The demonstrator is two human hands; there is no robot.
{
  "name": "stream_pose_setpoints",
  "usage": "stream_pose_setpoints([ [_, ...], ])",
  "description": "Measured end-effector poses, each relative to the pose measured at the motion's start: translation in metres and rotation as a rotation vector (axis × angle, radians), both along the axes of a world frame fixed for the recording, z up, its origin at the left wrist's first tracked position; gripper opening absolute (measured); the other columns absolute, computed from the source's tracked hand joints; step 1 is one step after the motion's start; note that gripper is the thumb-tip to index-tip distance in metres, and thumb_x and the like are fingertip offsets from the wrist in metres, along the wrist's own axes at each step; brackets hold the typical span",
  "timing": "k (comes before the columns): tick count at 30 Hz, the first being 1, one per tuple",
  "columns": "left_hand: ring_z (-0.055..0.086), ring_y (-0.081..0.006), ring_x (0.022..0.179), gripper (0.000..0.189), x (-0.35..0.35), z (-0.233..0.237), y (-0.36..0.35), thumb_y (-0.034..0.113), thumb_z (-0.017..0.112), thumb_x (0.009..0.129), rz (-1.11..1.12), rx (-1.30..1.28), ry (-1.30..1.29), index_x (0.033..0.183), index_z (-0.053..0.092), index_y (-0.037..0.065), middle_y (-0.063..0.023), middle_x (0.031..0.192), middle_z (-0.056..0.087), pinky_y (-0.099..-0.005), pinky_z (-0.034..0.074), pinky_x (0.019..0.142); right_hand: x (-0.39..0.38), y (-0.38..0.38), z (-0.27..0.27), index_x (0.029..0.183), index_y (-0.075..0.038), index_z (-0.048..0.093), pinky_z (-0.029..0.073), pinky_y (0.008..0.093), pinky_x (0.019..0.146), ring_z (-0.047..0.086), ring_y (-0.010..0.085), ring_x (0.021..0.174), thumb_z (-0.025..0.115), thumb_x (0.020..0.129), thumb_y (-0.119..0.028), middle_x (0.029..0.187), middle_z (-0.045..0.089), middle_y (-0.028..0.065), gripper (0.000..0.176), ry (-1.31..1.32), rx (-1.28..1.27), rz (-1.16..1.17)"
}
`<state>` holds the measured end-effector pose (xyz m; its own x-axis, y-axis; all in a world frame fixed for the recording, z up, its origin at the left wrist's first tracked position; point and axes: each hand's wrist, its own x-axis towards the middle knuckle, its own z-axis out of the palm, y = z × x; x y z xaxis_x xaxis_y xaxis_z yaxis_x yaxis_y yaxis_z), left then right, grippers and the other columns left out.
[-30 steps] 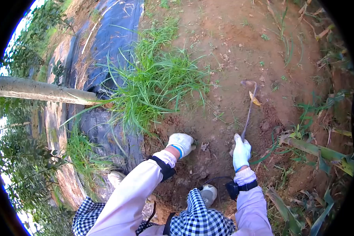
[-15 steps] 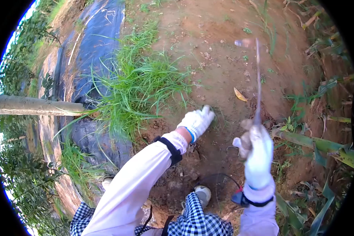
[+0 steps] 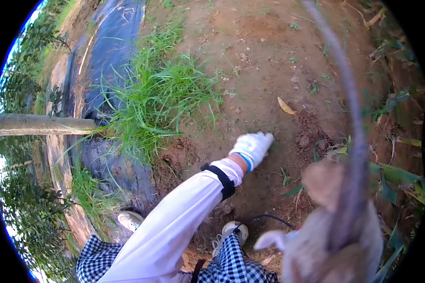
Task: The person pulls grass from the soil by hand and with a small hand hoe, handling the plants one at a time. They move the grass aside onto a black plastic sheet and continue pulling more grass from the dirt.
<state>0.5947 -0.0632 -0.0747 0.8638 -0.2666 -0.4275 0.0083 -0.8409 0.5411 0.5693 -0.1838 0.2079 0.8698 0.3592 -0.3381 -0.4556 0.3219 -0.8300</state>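
Observation:
My left hand (image 3: 254,149), in a white knit glove, is low over the brown soil with its fingers curled closed. A little dark green shows by its fingertips, but what they hold is hidden. Close to the camera at lower right, my right hand (image 3: 330,245) is gloved and blurred, wrapped round the handle of a hoe (image 3: 352,99). The thin dark shaft rises past the top edge of the view, so the hoe's head is out of sight.
Tall green grass (image 3: 165,89) grows left of my left hand, beside black plastic sheeting (image 3: 115,52). A thin trunk (image 3: 42,125) stands at left. A yellow leaf (image 3: 286,106) lies on the soil ahead. Broad-leaved stalks (image 3: 396,174) line the right side. My shoes (image 3: 236,231) are below.
My right hand and the hoe have come up much nearer the camera, and the hoe's head has left the view. My left hand has shifted slightly right and down in the view, its fingers still closed.

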Motion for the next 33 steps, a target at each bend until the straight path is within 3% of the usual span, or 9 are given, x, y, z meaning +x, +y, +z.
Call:
stream_pose_setpoints([
  [3, 0.063, -0.0391, 0.099, 0.022, -0.012, 0.025, 0.012, 0.021, 0.061, 0.085, -0.092, -0.183, 0.083, 0.103, 0.058, 0.009, -0.0215, 0.100, 0.064, -0.0490, 0.050, 0.081, 0.012, -0.009, -0.012, 0.116, -0.001, 0.047, 0.033, 0.0215, 0.046, 0.040, 0.0040, 0.047, 0.056, 0.097, -0.026, 0.069, 0.052, -0.0016, 0.033, -0.040, -0.075, -0.101],
  [9, 0.065, -0.0371, 0.092, 0.017, 0.017, 0.022, 0.099, 0.008, 0.050, 0.087, 0.126, 0.419, -0.120, 0.104, 0.054, 0.006, -0.0177, 0.106, 0.057, -0.0453, 0.055, 0.076, 0.031, 0.002, -0.170, 0.093, -0.008, 0.052, 0.035, 0.0196, 0.052, 0.042, 0.0030, 0.060, 0.053, 0.100, -0.021, 0.070, 0.049, -0.0040, 0.014, -0.050, -0.539, -0.317],
  [13, 0.065, -0.0376, 0.096, 0.017, 0.030, 0.001, 0.123, 0.011, 0.050, 0.088, 0.193, 0.467, 0.010, 0.101, 0.059, 0.005, -0.0198, 0.102, 0.065, -0.0464, 0.052, 0.080, 0.025, 0.006, -0.252, 0.104, -0.004, 0.055, 0.049, 0.0422, 0.064, 0.064, 0.0325, 0.069, 0.051, 0.097, -0.041, 0.077, 0.065, 0.0154, 0.038, -0.251, -1.252, -0.117],
  [16, 0.065, -0.0372, 0.099, 0.019, 0.043, 0.017, 0.118, 0.013, 0.055, 0.085, 0.035, 0.480, 0.159, 0.101, 0.062, 0.005, -0.0200, 0.101, 0.068, -0.0457, 0.051, 0.083, 0.032, 0.012, -0.269, 0.110, -0.006, 0.054, 0.050, 0.0489, 0.065, 0.066, 0.0414, 0.075, 0.043, 0.096, -0.049, 0.080, 0.068, 0.0206, 0.047, -0.142, -1.567, 0.021],
  [21, 0.065, -0.0366, 0.097, 0.026, 0.051, 0.052, 0.102, 0.011, 0.056, 0.085, -0.142, 0.375, -0.064, 0.111, 0.060, 0.011, -0.0166, 0.110, 0.061, -0.0463, 0.053, 0.081, 0.043, 0.017, -0.277, 0.111, -0.008, 0.053, 0.051, 0.0497, 0.065, 0.067, 0.0387, 0.072, 0.040, 0.096, -0.050, 0.078, 0.068, 0.0183, 0.047, -0.081, -1.687, 0.138],
  [23, 0.066, -0.0353, 0.094, 0.023, 0.071, 0.003, 0.121, 0.010, 0.053, 0.087, 0.090, 0.444, -0.054, 0.109, 0.058, 0.008, -0.0170, 0.113, 0.057, -0.0462, 0.055, 0.076, 0.047, 0.020, -0.278, 0.109, -0.008, 0.053, 0.051, 0.0496, 0.064, 0.068, 0.0383, 0.072, 0.040, 0.096, -0.049, 0.078, 0.068, 0.0182, 0.046, -0.078, -1.700, 0.145],
  [27, 0.067, -0.0350, 0.097, 0.021, 0.090, 0.009, 0.143, 0.020, 0.059, 0.087, 0.162, 0.576, 0.056, 0.099, 0.064, 0.004, -0.0201, 0.101, 0.068, -0.0450, 0.054, 0.077, 0.045, 0.020, -0.279, 0.107, -0.008, 0.053, 0.050, 0.0492, 0.063, 0.067, 0.0378, 0.070, 0.040, 0.096, -0.049, 0.077, 0.068, 0.0176, 0.044, -0.073, -1.713, 0.131],
  [31, 0.065, -0.0351, 0.100, 0.028, 0.099, 0.022, 0.138, 0.027, 0.061, 0.085, -0.072, 0.537, 0.147, 0.099, 0.068, 0.005, -0.0195, 0.100, 0.069, -0.0448, 0.052, 0.082, 0.048, 0.021, -0.278, 0.106, -0.009, 0.053, 0.050, 0.0489, 0.063, 0.067, 0.0377, 0.070, 0.041, 0.096, -0.049, 0.076, 0.068, 0.0170, 0.043, -0.051, -1.711, 0.145],
  [33, 0.064, -0.0381, 0.094, 0.030, 0.094, 0.050, 0.132, 0.031, 0.058, 0.087, -0.151, 0.231, 0.101, 0.106, 0.063, 0.009, -0.0188, 0.095, 0.068, -0.0458, 0.051, 0.081, 0.049, 0.021, -0.278, 0.106, -0.009, 0.054, 0.050, 0.0486, 0.063, 0.067, 0.0376, 0.069, 0.042, 0.096, -0.049, 0.076, 0.068, 0.0167, 0.043, -0.029, -1.703, 0.157],
])
